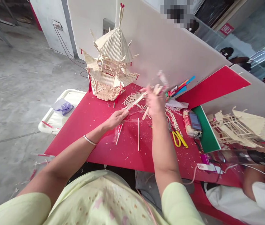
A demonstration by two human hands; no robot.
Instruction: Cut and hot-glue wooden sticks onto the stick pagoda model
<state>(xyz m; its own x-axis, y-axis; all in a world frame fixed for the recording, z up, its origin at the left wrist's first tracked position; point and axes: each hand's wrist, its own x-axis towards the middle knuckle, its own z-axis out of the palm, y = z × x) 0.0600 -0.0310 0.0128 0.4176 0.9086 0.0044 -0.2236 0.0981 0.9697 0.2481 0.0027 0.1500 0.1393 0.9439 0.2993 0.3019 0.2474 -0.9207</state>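
At the far left, off the table's edge, a white tray holds a crumpled bluish plastic bag. The red table begins just beside it. Near the table's back edge stands a tiered pagoda model built of pale sticks, upright, with red tassels hanging from its eaves.

In front of the model, the left hand rests low over the table, fingers pinched on the near end of a thin wooden stick that slants up to the right. A clear wrapper with a red strip lies just under the wrist, and a single long stick lies beside it. Behind both hands is a loose pile of sticks.

The right hand is raised above the table and blurred; it seems to be closed around a few short sticks, though the grasp is hard to make out.

Further right lie yellow-handled scissors, a wrapped bundle of sticks and a green board. At the right edge another person's arm sits beneath a second, unfinished stick model.
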